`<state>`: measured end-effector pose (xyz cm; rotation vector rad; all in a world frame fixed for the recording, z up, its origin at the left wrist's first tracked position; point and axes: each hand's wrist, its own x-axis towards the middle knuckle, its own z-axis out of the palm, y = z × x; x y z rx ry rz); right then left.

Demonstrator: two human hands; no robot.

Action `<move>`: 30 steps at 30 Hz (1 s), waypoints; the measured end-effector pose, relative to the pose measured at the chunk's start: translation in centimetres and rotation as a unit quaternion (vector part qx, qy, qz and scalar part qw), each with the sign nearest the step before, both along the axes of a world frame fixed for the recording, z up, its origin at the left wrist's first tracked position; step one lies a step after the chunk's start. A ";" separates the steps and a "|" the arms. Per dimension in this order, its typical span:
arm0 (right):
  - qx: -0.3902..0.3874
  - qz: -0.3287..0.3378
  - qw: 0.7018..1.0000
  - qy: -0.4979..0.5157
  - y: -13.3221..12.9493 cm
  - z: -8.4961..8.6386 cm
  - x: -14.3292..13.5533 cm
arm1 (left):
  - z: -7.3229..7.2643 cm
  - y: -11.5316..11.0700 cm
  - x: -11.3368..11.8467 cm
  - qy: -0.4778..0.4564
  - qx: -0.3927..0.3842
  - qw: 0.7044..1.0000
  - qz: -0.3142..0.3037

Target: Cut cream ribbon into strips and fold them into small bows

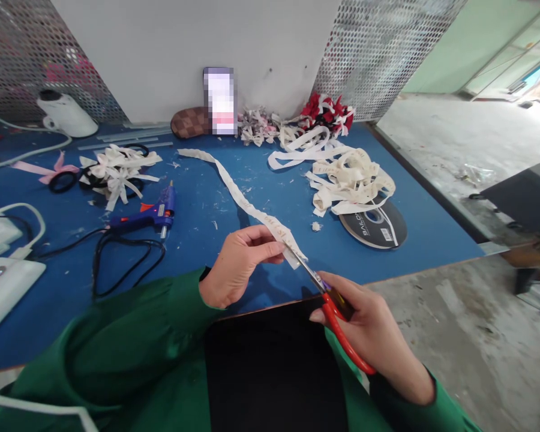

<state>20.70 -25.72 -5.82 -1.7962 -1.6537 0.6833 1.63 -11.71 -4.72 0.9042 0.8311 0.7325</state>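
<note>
A long cream ribbon [234, 189] with faint lettering runs from the back of the blue table to my left hand [240, 261]. The thumb and fingers of that hand pinch it close to its near end. My right hand [369, 324] is wrapped round the red handles of a pair of scissors [335, 327]. Their metal blades point up and left and meet the ribbon just beside my left fingertips. Whether the blades are parted there is too small to tell.
On the blue table [198, 210] lie a blue glue gun [155, 210] with a black cord, white bows [117, 171], a ribbon heap [353, 177], and a black spool [373, 225]. A phone [220, 102] leans at the back. White devices [11, 288] sit at the left.
</note>
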 end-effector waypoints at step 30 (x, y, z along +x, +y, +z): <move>-0.015 0.009 1.000 0.006 0.1 0.1 0.1 | -0.3 -0.5 0.1 -0.048 -0.021 0.998 -0.027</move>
